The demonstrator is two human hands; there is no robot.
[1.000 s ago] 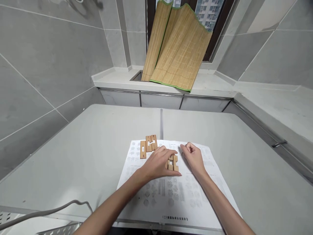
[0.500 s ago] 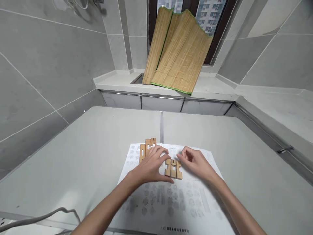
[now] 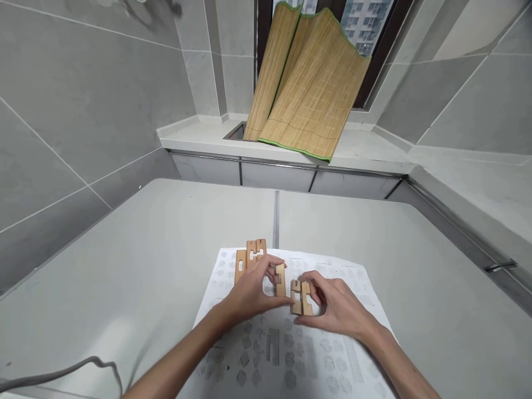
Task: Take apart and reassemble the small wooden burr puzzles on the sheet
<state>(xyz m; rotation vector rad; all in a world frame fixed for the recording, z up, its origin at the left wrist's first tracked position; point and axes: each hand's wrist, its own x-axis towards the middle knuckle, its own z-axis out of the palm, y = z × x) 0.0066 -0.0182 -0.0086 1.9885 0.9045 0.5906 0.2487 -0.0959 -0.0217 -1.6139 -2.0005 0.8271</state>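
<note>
My left hand [image 3: 262,287] pinches a notched wooden puzzle piece [image 3: 281,281] by its ends, apart from the others. To its right, two more puzzle pieces stand side by side: a slotted one marked 3 [image 3: 296,306] and a notched one [image 3: 306,299]. My right hand [image 3: 332,299] grips the notched one, thumb at the near end and fingers at the far end. Whether it also presses on the slotted piece I cannot tell. Several slotted wooden pieces [image 3: 250,250] lie behind my left hand, which partly hides them.
A printed paper sheet [image 3: 249,338] with rows of small figures lies under the pieces on a pale table [image 3: 166,238]. A grey cable [image 3: 75,367] crosses the lower left. At the back, a bamboo mat [image 3: 307,94] leans on the ledge [image 3: 199,133] by the window.
My left hand has taken the leftmost of the three notched pieces and separated it from the other two. My right hand has come down and closed around the right one.
</note>
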